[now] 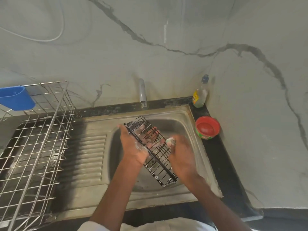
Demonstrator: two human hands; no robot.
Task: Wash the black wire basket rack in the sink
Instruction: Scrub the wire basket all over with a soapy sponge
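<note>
A long black wire basket rack (160, 157) hangs tilted over the steel sink (186, 117) basin, flecked with white suds. My left hand (133, 144) grips its left long side, fingers reaching inside the wires. My right hand (181, 152) presses a soapy scrub pad (171, 141) against the rack's right side; the hand is blurred with motion. The drain shows through the rack's lower wires.
A chrome tap (142, 93) stands behind the basin. A large steel wire dish rack (38, 140) with a blue plastic holder (15, 98) fills the drainboard at left. A dish-soap bottle (200, 93) and a red-and-green soap tub (207, 128) sit on the black counter at right.
</note>
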